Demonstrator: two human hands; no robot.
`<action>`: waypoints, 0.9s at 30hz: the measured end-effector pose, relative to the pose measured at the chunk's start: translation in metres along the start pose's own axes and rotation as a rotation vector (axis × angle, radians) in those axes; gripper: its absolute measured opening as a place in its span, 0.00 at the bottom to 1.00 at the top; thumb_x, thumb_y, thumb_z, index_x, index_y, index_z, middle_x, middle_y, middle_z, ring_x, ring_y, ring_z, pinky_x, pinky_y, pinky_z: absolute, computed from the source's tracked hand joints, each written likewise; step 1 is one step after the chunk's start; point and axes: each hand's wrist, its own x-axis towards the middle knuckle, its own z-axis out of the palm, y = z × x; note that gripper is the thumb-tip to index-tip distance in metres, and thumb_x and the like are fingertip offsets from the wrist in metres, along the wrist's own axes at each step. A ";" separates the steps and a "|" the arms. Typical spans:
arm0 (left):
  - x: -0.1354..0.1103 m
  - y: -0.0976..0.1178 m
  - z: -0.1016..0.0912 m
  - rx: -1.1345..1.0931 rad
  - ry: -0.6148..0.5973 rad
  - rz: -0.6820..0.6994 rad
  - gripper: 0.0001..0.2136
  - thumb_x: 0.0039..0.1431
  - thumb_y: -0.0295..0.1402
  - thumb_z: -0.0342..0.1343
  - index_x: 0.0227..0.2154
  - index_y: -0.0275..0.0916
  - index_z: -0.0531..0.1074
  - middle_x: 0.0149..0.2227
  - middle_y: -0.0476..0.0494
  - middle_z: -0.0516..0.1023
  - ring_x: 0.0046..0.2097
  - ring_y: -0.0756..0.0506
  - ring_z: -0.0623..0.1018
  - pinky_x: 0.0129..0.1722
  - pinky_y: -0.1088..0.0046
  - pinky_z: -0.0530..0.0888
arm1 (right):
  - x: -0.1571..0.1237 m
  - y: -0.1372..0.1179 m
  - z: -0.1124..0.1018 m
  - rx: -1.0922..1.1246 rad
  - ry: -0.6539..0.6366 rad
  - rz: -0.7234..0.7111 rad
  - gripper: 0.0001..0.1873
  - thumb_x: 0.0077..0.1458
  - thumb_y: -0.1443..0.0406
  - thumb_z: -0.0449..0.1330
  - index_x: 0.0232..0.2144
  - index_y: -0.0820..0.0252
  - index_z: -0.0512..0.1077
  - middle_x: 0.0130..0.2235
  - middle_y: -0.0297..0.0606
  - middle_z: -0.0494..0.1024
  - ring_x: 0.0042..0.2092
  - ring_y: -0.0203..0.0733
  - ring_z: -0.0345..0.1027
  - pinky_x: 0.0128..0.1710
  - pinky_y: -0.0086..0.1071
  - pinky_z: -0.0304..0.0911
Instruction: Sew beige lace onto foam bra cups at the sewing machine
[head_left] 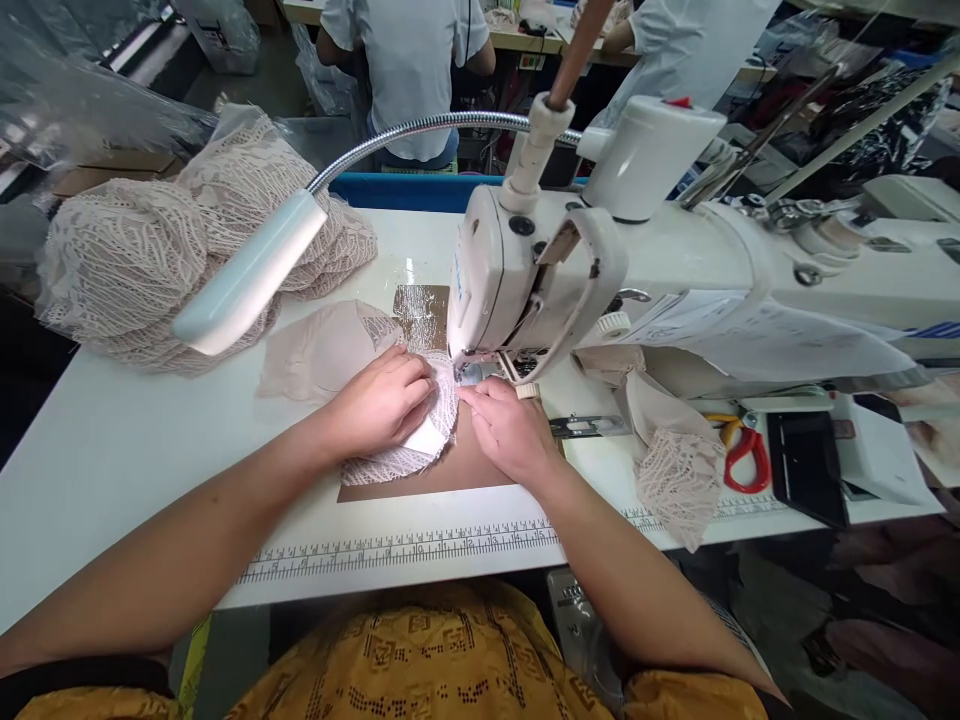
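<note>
A beige lace piece (420, 440) lies on the white table (127, 450) under the presser foot (472, 372) of a white sewing machine (525, 270). My left hand (382, 400) presses down on the lace with curled fingers, just left of the needle. My right hand (510, 428) pinches the lace edge right at the foot, fingers closed. A plain beige fabric piece (315, 350) trails behind my left hand.
A heap of lace pieces in plastic (150, 260) sits at the far left. A gooseneck lamp (247, 270) hangs over the table. Red scissors (742, 455), a black phone (806, 465) and hanging lace (671, 480) lie on the right. People in light shirts (409, 60) work behind.
</note>
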 end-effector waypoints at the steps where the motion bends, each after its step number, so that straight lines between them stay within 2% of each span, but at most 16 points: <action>1: 0.000 0.001 0.001 0.014 -0.009 0.014 0.12 0.64 0.29 0.47 0.44 0.33 0.74 0.42 0.34 0.75 0.46 0.39 0.73 0.52 0.55 0.68 | 0.000 0.000 0.000 0.009 0.003 0.008 0.22 0.57 0.72 0.50 0.49 0.55 0.76 0.43 0.39 0.78 0.42 0.44 0.69 0.40 0.33 0.61; 6: -0.001 0.009 0.003 0.002 -0.074 0.111 0.16 0.62 0.26 0.49 0.52 0.33 0.71 0.45 0.33 0.74 0.50 0.38 0.72 0.56 0.51 0.65 | -0.001 0.001 0.001 0.045 0.056 0.037 0.22 0.59 0.72 0.48 0.49 0.58 0.75 0.44 0.41 0.79 0.43 0.44 0.70 0.44 0.33 0.63; 10: -0.001 0.011 0.002 -0.057 -0.071 0.134 0.16 0.62 0.26 0.48 0.51 0.33 0.71 0.48 0.32 0.74 0.51 0.37 0.71 0.54 0.52 0.68 | -0.002 0.003 0.005 0.061 0.078 -0.006 0.21 0.59 0.71 0.49 0.49 0.57 0.75 0.45 0.39 0.79 0.44 0.43 0.71 0.43 0.33 0.63; 14: -0.002 0.010 0.005 -0.100 -0.061 0.125 0.17 0.63 0.25 0.48 0.52 0.32 0.70 0.52 0.32 0.74 0.54 0.36 0.70 0.53 0.55 0.70 | -0.003 0.001 0.005 0.032 0.047 -0.057 0.19 0.59 0.69 0.51 0.49 0.57 0.76 0.44 0.39 0.79 0.43 0.43 0.71 0.40 0.34 0.62; 20: -0.005 0.010 0.010 -0.140 -0.049 0.068 0.18 0.64 0.27 0.49 0.55 0.33 0.69 0.54 0.32 0.73 0.54 0.38 0.71 0.52 0.57 0.72 | -0.001 -0.003 0.004 -0.035 0.013 -0.025 0.20 0.59 0.71 0.51 0.49 0.56 0.75 0.43 0.40 0.79 0.43 0.44 0.69 0.39 0.34 0.61; 27: -0.002 0.009 0.012 -0.089 -0.056 0.050 0.18 0.65 0.28 0.48 0.55 0.30 0.69 0.55 0.31 0.73 0.53 0.36 0.71 0.52 0.55 0.72 | 0.000 -0.002 0.007 -0.053 0.020 -0.008 0.21 0.60 0.70 0.50 0.52 0.58 0.74 0.45 0.40 0.79 0.44 0.45 0.69 0.41 0.35 0.62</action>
